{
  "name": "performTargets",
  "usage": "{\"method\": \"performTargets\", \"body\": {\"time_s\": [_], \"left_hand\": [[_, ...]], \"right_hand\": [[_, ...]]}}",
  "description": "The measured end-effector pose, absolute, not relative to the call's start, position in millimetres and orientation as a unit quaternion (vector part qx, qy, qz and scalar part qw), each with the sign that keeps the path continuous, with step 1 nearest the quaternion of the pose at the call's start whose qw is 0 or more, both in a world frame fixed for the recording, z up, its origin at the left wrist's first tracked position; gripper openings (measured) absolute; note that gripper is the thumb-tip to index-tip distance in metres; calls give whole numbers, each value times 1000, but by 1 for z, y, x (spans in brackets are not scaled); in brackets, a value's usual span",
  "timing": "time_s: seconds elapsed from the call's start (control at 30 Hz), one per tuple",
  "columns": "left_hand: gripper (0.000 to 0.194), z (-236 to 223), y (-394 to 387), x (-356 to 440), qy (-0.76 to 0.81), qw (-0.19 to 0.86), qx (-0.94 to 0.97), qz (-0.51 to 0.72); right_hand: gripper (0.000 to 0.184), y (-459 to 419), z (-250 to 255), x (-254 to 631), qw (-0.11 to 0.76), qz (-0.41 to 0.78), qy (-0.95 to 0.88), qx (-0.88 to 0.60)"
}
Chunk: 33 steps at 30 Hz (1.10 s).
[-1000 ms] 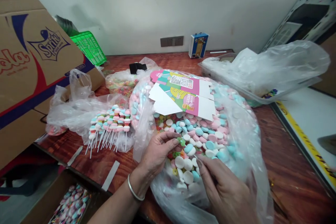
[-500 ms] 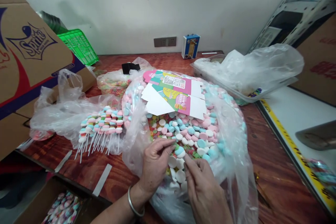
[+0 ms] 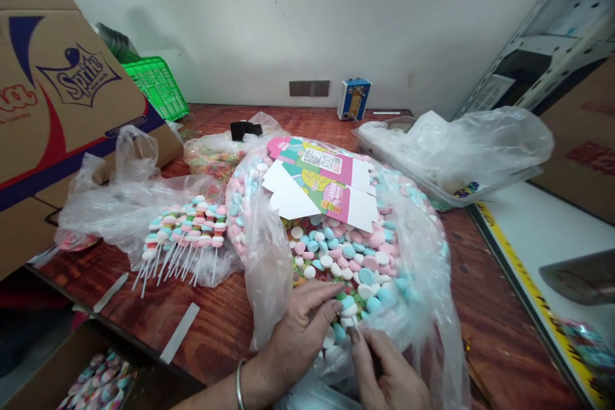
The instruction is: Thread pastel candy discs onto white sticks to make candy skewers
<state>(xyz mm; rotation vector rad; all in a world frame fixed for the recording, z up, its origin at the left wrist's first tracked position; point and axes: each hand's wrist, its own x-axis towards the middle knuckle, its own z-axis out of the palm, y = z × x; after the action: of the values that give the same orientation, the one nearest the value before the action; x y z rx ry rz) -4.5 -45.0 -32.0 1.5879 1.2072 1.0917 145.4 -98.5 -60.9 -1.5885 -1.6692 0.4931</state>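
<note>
A large clear plastic bag [image 3: 432,282] full of pink, blue and white round candies [image 3: 355,250] lies on the wooden table [image 3: 485,307]. My left hand [image 3: 302,333], with a metal bangle on the wrist, pinches candies at the bag's near edge. My right hand [image 3: 384,371] is closed beside it, fingertips together on a thin stick or candy I cannot make out. A flattened pink and green printed carton [image 3: 327,182] rests on top of the candies. Finished candy skewers [image 3: 185,234] lie on loose plastic to the left.
A big Sprite cardboard box [image 3: 62,102] and a green basket [image 3: 156,86] stand at the left. A tray covered with plastic [image 3: 456,147] sits at the back right. An open box of wrapped candies [image 3: 96,381] is at the lower left. A small blue box [image 3: 353,99] stands by the wall.
Both hands have slid nearer to me along the bag's front edge, staying pinched together over the candies. The view shifted slightly; nothing else moved.
</note>
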Motion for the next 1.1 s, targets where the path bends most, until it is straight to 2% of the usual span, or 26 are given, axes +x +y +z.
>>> {"method": "performTargets", "body": {"time_s": [0.23,0.37,0.5,0.63,0.73,0.8,0.87,1.0,1.1], "left_hand": [[31,-34,-46,-2,485,409,643,429],[28,-33,-34,-9,459,338,686,452],[32,-31,-14,-16,473,239,714,459],[16,-29,2,-10,499,115,785,349],[11,-29,10,-6,511,106,796,307],[14,-27,12,-8,511,157,764,361],[15,-24,14,-13,506,273,697,428],[27,-21,12,-25,410,627,479,458],[29,-21,6,-24,331,749,363,444]], "right_hand": [[30,-69,-39,131,386,185,-679,-597],[33,-43,-37,129,373,209,-696,-577],[26,-21,-34,138,376,191,-674,-606],[20,1,-35,138,376,159,-670,-620],[23,12,-38,134,375,168,-668,-620],[25,11,-37,135,389,172,-665,-614],[23,5,-32,140,423,231,-646,-592],[24,-15,-22,151,462,526,-518,-492],[33,-27,-19,151,453,624,-439,-461]]}}
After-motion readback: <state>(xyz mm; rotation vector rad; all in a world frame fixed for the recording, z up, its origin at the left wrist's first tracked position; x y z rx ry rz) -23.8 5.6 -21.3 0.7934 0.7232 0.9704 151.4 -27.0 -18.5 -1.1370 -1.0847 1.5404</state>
